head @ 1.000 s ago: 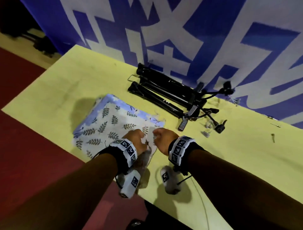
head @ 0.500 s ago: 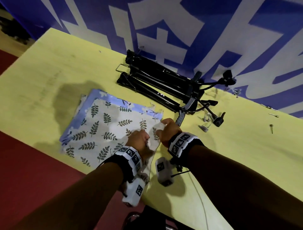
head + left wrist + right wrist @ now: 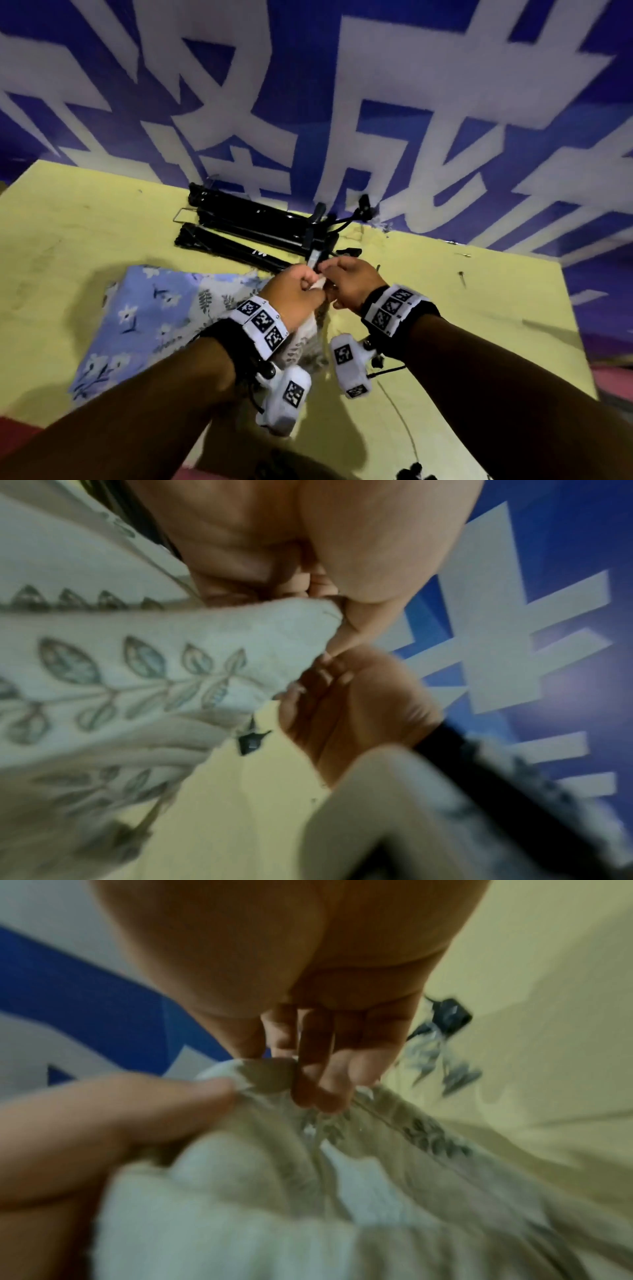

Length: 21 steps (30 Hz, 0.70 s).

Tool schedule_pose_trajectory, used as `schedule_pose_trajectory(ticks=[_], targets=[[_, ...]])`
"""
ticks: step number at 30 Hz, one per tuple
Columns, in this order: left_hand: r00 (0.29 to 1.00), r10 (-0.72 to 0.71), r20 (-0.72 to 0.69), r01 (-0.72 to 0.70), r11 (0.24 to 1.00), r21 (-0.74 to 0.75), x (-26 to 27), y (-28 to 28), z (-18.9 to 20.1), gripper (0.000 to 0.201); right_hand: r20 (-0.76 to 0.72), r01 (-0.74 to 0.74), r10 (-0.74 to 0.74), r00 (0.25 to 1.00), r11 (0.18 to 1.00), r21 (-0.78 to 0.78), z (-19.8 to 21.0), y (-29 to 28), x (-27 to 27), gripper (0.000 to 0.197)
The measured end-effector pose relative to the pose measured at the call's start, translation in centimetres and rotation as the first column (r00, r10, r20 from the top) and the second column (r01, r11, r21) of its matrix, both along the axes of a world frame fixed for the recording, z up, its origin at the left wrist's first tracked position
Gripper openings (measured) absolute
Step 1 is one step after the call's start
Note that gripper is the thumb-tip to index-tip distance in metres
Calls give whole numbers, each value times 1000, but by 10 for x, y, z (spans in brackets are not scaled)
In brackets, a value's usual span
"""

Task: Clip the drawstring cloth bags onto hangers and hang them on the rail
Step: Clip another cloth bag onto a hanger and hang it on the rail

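both hands pinch the top edge of the leaf-print bag, lifted clear of the bench. left hand: fingers curled round a bunched corner of the cloth, seen close in the left wrist view. right hand: fingertips nip the hem just beside the left grip.

recommended procedure, judged from this position:
- keep both pinches on the hem, not on the body of the cloth, so the edge stays flat for a clip.
- spread the hands apart along the hem to take out the bunching before offering it to a hanger.
- the black hangers lie just beyond the hands, by the blue banner; free one hand only once the other holds the bag securely.

a second, blue flower-print bag lies flat on the bench at the left. no rail is in view.
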<state>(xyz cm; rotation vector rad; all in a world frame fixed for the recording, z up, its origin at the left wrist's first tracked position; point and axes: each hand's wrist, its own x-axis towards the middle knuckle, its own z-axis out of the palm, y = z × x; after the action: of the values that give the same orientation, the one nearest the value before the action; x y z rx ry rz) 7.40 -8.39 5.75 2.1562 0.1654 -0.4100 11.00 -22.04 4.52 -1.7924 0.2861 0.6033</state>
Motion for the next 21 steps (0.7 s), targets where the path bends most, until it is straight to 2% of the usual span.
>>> schedule_pose_trajectory(ticks=[3,5,8,11,12,14,17,19,21], targets=[[999,42,23,-38,988,-152,23,-40,27,15,-27,79,-79,997,996,37,11,-51,8,19],[998,49,32,-41,973,-227,38,-72,38,19,7,86,-86,996,996,-33,10,-87,15,20],[999,20,48,-8,968,-251,57,-118,40,11,87,159,-143,986,964,-211,0,-138,25,22],[999,-14,31,21,969,-247,73,-150,26,11,110,185,-153,982,899,-398,-17,-182,36,21],[999,-31,22,36,970,-240,76,-159,20,11,71,163,-146,987,886,-434,-23,-196,39,18],[998,-64,-12,59,972,-227,79,-176,6,15,-20,128,-158,987,858,-498,-39,-223,44,24],[990,-86,-113,56,969,-242,77,-197,-13,23,-98,64,-177,979,733,-677,-56,-255,46,32],[982,-76,-173,34,972,-234,78,-205,-26,28,-103,15,-134,986,677,-736,-65,-267,50,34],[974,-72,-215,22,974,-228,83,-210,-36,30,-114,-26,-87,990,671,-741,-73,-273,57,35]])
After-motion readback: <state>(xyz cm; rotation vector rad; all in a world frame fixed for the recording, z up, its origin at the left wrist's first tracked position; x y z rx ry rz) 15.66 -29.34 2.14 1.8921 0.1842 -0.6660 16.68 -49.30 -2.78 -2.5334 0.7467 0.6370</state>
